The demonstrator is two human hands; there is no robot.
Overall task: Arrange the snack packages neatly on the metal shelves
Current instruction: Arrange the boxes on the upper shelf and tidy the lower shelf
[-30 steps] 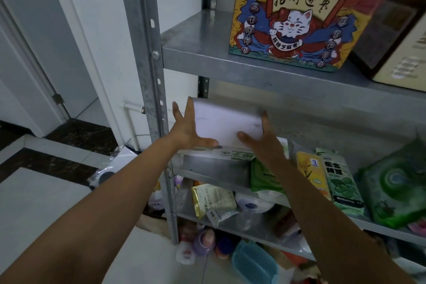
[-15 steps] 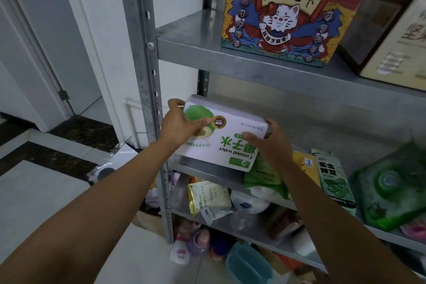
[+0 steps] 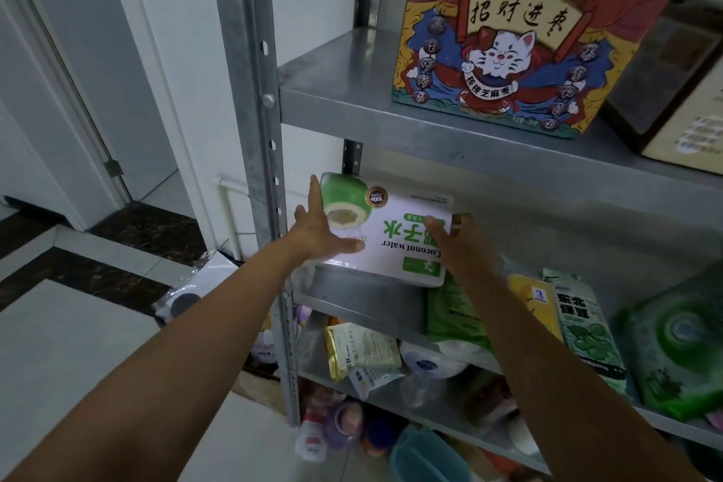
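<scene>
The box (image 3: 395, 243) rests, print upside down, at the left end of the grey metal shelf (image 3: 364, 293). The left hand (image 3: 321, 235) presses it flat-fingered; the right hand (image 3: 465, 246) grips its right edge. White wall (image 3: 184, 51), tiled floor (image 3: 58, 344).

The white carton (image 3: 395, 246) at the left end of the middle shelf (image 3: 352, 292) reads "Coconut water" and 椰子水, both upside down, beside a round "100" badge. On the upper shelf (image 3: 336, 66), the cat box (image 3: 504, 55) has 招财进宝 on its banner. A green packet (image 3: 587, 333) at the middle shelf's front edge reads 东北绿豆.
</scene>
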